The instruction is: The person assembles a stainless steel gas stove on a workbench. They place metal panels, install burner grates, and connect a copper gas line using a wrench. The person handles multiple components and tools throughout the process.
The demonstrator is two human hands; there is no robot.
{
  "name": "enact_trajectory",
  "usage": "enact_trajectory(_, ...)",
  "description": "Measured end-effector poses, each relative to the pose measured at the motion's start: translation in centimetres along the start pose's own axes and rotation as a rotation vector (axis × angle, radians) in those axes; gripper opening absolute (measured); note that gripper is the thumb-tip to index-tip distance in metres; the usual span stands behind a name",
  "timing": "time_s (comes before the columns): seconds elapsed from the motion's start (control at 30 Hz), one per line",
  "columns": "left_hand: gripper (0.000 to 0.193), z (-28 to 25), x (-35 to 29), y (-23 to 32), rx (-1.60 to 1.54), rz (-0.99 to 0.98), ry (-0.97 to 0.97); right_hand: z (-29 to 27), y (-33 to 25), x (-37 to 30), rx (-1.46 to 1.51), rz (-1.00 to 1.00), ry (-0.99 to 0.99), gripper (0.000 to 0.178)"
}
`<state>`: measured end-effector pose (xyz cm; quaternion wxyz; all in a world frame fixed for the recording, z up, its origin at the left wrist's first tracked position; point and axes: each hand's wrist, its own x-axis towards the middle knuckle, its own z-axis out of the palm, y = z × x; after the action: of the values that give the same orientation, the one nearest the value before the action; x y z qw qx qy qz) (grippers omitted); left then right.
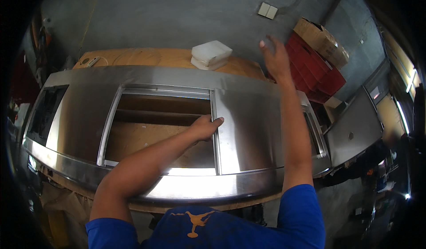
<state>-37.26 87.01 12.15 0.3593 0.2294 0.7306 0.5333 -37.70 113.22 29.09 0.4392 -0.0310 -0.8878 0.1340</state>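
A long stainless steel panel (253,138) with a large rectangular cutout lies across a wooden table. My left hand (205,127) is closed around the right side of the cutout's metal frame (216,153), its thumb on top and its fingers reaching below, partly hidden. Through the cutout, brown wooden boards show underneath. My right hand (276,59) is raised beyond the panel's far edge, near a red plastic crate. Its fingers are apart and nothing is in them.
Behind the panel a white plastic container (211,55) sits on the wooden tabletop (155,58). At the right, a cardboard box (321,41) rests on the red crate (313,69), and a flat metal sheet (355,133) stands beside the panel. A grey wall rises at the back.
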Motion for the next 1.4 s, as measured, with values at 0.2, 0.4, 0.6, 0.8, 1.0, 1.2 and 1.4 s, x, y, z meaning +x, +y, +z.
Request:
enact_trajectory(0.2,0.054,0.0,0.7,-0.9,0.031,0.107,0.001,8.1,6.2,-8.9,-0.206,0.332,-0.506,0.075)
enact_trajectory(0.4,0.05,-2.0,0.4,-0.9,-0.071,0.024,-0.248,7.4,7.5,-8.9,-0.163,0.413,-0.694,0.074)
enact_trajectory(0.6,0.046,-2.4,0.9,-1.5,-0.06,-0.027,-0.373,7.4,7.1,-9.9,-0.299,0.369,-0.672,0.07)
enact_trajectory(0.8,0.046,-3.2,-1.2,-0.2,-0.099,-0.043,-0.253,7.7,5.7,-9.9,-0.305,0.365,-0.656,0.062)
enact_trajectory(1.0,0.043,-4.3,-1.7,0.5,-0.099,-0.061,-0.294,6.7,3.9,-9.5,-0.245,0.38,-0.674,0.066)
enact_trajectory(1.2,0.04,-4.1,-0.6,-0.5,-0.205,-0.106,-0.355,5.9,4.4,-9.8,-0.205,0.414,-0.691,0.067)
enact_trajectory(1.4,0.062,-3.3,0.7,-1.9,-0.283,-0.128,-0.266,6.0,4.0,-9.6,-0.212,0.441,-0.716,0.07)
